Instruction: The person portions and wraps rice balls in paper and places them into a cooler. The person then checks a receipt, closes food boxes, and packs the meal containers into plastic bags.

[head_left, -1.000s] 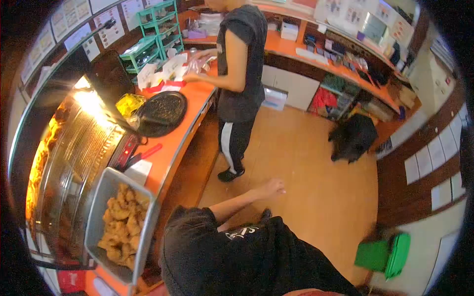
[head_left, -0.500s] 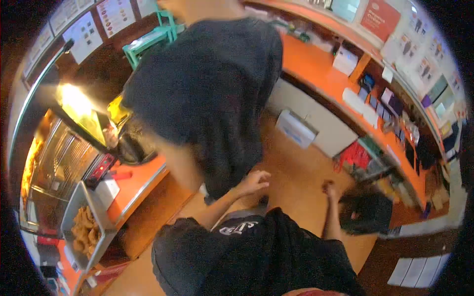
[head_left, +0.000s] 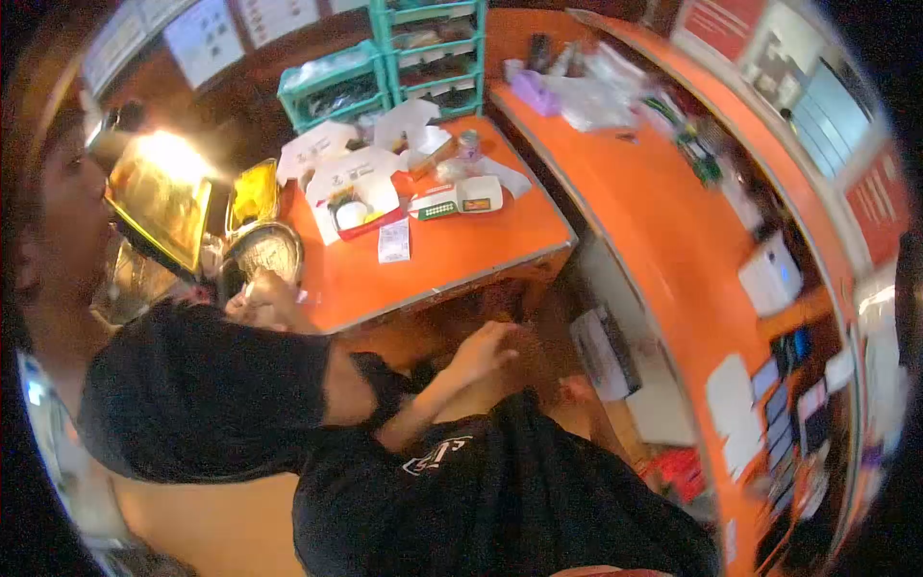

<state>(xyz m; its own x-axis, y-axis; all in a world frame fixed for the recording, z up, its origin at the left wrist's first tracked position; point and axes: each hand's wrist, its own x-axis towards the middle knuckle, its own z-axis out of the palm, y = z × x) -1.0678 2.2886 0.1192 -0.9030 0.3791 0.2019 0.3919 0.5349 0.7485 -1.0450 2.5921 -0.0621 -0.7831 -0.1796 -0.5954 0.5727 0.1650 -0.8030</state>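
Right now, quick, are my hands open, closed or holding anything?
Left hand: partly open, nothing visible in it.
Right hand: too blurred to tell.

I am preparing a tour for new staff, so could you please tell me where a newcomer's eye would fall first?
Probably on the glaring light at the upper left, above a co-worker's black sleeve in the picture. Next would likely come the orange counter near the centre, bearing open white boxes, with teal racks behind them.

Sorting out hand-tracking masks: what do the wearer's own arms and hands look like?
Left hand looks ungloved; right hand too, though blurred. Black short-sleeved T-shirt, white lettering on it, too blurred to read.
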